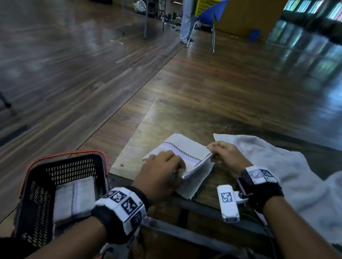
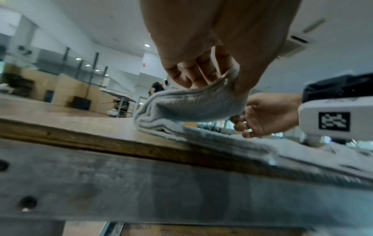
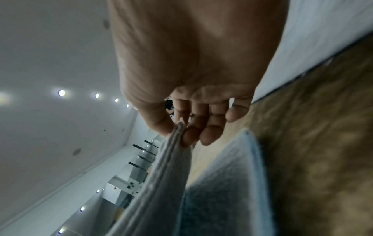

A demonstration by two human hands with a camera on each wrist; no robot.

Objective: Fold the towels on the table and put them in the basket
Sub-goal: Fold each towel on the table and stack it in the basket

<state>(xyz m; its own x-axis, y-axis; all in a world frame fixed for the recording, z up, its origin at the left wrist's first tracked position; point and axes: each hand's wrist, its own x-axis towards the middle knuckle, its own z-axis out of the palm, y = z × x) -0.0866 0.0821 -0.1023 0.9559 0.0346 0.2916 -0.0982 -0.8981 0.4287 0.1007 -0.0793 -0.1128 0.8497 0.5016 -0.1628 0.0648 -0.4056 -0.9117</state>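
A white towel with a dark checked stripe (image 1: 184, 150) lies half folded at the table's near left corner. My left hand (image 1: 161, 173) grips the lifted near edge of its upper layer (image 2: 191, 103), thumb on one side and fingers on the other. My right hand (image 1: 223, 153) pinches the same layer's right corner (image 3: 177, 135) between thumb and fingers, raised off the table. A black basket with a red rim (image 1: 41, 181) stands left of the table, below its edge, with a folded white towel (image 1: 74, 195) inside.
A larger pale grey towel (image 1: 284, 177) lies spread, unfolded, on the right of the wooden table (image 1: 217, 116). The table's metal frame (image 2: 141, 183) runs along the near edge. Far back on the wooden floor are a blue chair (image 1: 210, 12), a yellow basket (image 1: 205, 2) and a standing person.
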